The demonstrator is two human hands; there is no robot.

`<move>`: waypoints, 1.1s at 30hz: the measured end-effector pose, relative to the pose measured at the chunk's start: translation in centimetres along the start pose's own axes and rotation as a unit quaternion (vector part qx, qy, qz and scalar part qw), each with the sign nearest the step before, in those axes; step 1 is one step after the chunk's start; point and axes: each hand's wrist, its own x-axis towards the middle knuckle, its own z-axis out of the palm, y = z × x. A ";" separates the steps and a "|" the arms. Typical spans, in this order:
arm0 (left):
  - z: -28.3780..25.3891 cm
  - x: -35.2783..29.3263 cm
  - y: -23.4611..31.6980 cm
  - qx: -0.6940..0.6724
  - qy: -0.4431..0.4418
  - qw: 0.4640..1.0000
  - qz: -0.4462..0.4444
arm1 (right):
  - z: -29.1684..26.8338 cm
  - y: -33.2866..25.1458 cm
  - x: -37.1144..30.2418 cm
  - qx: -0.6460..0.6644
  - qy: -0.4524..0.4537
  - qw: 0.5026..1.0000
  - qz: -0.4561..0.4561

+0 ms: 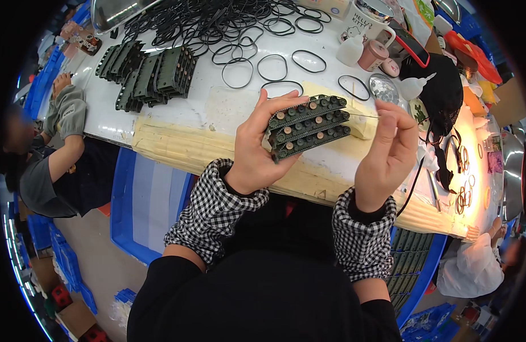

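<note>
My left hand (252, 154) grips a stack of dark green plastic parts (309, 127), with rows of small wheels and copper-coloured round pins along their sides, like toy tank undercarriages. Its fingers wrap the left end and hold the stack tilted above the table edge. My right hand (391, 151) pinches a thin, needle-like metal rod (363, 116) between thumb and fingers. The rod points left toward the stack's right end; I cannot tell if its tip touches. More such green parts (160, 74) lie grouped at the left of the table.
Black rubber bands (272, 67) lie loose and heaped on the white table (214, 111). A mug (362, 28), a squeeze bottle (350, 51) and a pink jar (373, 55) stand at right. Blue crates (123, 216) flank my lap. Another person's hand (61, 84) rests at far left.
</note>
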 end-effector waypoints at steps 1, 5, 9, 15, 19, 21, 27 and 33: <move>0.0 0.0 0.0 0.000 0.004 1.000 0.000 | -0.8 0.8 0.6 -0.033 0.026 0.999 -0.026; -0.1 -0.1 0.0 -0.003 0.012 1.000 -0.008 | -3.3 1.8 2.2 -0.353 -0.060 0.916 -0.181; -0.1 -0.1 -0.2 -0.001 0.005 1.000 -0.004 | -3.6 2.2 2.0 -0.380 -0.101 0.899 -0.194; 0.2 -0.1 0.4 -0.047 0.006 0.997 -0.060 | -1.5 -0.6 0.1 -0.044 -0.075 0.994 -0.067; 0.2 -0.1 0.2 -0.032 0.022 0.999 -0.034 | 0.2 -0.5 -1.4 0.000 -0.151 0.988 -0.029; 0.5 0.1 0.0 -0.037 0.052 0.998 -0.029 | 0.4 -0.5 -1.5 0.012 -0.150 0.989 -0.016; 0.4 0.1 -0.1 -0.027 0.049 0.998 -0.020 | 0.6 -0.5 -1.6 -0.010 -0.150 0.988 -0.029; 0.5 0.0 -0.1 -0.030 0.051 0.998 -0.024 | 0.7 -0.4 -1.6 -0.017 -0.151 0.987 -0.047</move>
